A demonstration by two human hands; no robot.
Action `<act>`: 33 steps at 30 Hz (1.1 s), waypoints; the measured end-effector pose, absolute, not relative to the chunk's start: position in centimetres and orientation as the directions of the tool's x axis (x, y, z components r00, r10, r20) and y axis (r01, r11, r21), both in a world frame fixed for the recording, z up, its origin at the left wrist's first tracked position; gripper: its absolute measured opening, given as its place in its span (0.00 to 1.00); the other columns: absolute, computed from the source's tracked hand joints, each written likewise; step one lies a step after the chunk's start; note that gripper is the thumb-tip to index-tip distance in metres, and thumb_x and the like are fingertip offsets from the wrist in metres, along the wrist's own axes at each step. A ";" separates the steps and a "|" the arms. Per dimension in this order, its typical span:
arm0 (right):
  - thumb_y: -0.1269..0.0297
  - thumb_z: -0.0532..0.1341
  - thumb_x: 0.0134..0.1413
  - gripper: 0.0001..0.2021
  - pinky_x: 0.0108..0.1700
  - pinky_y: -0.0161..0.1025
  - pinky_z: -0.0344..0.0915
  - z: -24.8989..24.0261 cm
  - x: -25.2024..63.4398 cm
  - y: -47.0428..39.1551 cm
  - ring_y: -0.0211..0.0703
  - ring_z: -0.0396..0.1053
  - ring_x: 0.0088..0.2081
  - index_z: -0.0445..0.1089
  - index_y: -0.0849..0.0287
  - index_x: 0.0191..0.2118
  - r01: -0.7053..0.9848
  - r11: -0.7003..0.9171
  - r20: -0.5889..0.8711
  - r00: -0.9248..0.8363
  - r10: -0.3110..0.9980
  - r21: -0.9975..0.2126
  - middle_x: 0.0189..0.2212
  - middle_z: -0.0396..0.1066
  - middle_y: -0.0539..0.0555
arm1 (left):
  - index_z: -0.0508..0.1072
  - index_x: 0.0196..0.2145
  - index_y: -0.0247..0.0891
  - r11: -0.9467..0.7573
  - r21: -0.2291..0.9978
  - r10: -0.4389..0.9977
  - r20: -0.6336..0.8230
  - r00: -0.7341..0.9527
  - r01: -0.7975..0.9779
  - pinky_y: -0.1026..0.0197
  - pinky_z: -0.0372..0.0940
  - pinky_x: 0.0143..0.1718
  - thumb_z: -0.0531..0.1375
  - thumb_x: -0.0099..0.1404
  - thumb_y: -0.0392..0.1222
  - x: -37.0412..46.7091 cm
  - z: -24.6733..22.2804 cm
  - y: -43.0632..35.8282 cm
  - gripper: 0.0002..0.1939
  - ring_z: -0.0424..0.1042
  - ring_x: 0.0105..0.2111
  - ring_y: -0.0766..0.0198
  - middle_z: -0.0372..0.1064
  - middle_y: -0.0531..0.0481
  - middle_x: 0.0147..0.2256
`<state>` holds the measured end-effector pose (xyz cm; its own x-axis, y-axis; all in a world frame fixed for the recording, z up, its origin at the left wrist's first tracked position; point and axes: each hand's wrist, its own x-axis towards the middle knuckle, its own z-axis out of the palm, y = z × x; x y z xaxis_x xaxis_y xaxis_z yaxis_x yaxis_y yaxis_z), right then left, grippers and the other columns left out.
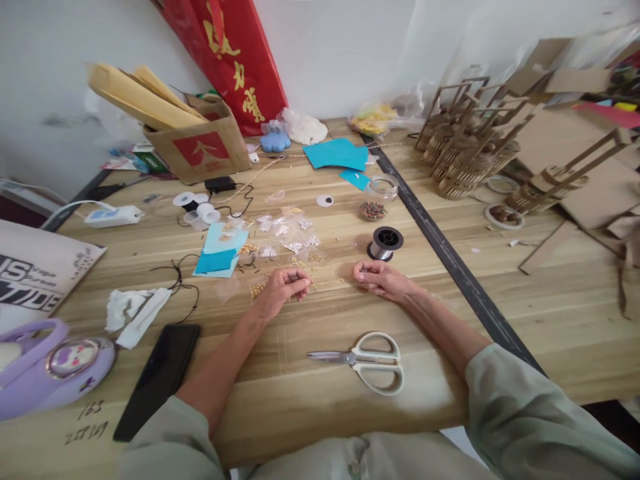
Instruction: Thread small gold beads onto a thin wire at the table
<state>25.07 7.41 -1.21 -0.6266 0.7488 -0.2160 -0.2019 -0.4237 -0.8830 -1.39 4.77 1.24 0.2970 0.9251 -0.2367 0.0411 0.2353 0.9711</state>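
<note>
Over the middle of the wooden table, my left hand (290, 288) is closed, its fingertips pinched at one end of a thin, pale strand (327, 283). My right hand (375, 277) is also closed, with fingertips together near a small golden ring (341, 281); what it pinches is too small to make out. Small gold beads (257, 290) lie beside my left hand. Just behind my right hand stands a black spool (384, 244) of fine wire. Scissors (375, 360) with white handles lie nearer to me, blades pointing left.
Behind my hands are small bags of beads (295, 233), blue sheets (217, 260) and a dish of beads (373, 211). A black phone (160, 377) and purple object (55, 370) lie left. Woven baskets (463, 167) stand back right, past a dark strip (445, 257).
</note>
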 end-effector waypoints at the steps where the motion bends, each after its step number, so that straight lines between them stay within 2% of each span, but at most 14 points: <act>1: 0.61 0.69 0.45 0.13 0.16 0.27 0.34 -1.2 25.1 7.4 0.25 0.40 0.17 0.66 0.63 0.30 -0.199 -0.424 -0.219 -0.624 0.750 -0.884 0.18 0.48 0.41 | 0.72 0.26 0.32 0.234 0.971 0.925 -0.235 0.299 0.040 0.68 0.60 0.21 0.65 0.51 0.45 -1.4 1.3 4.7 0.12 0.64 0.18 0.72 0.67 0.53 0.19; 18: 0.59 0.69 0.44 0.14 0.16 0.27 0.33 -1.0 25.0 7.2 0.25 0.39 0.17 0.65 0.62 0.30 -0.171 -0.425 -0.241 -0.613 0.752 -0.889 0.18 0.48 0.41 | 0.71 0.25 0.32 0.221 0.967 0.908 -0.251 0.335 0.123 0.69 0.60 0.20 0.67 0.49 0.46 -1.3 1.6 4.7 0.14 0.63 0.18 0.73 0.66 0.54 0.17; 33: 0.60 0.68 0.45 0.13 0.16 0.27 0.33 -1.3 25.1 7.3 0.26 0.39 0.18 0.65 0.62 0.30 -0.189 -0.432 -0.230 -0.628 0.744 -0.882 0.17 0.47 0.41 | 0.71 0.24 0.32 0.215 0.966 0.892 -0.254 0.374 0.143 0.69 0.61 0.22 0.65 0.52 0.45 -1.4 1.6 4.5 0.12 0.65 0.19 0.72 0.68 0.52 0.20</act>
<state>25.07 7.34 -1.29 -0.6276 0.7438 -0.2300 -0.1888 -0.4320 -0.8819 -1.43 4.51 1.59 0.3736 0.8922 -0.2537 0.1426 0.2150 0.9662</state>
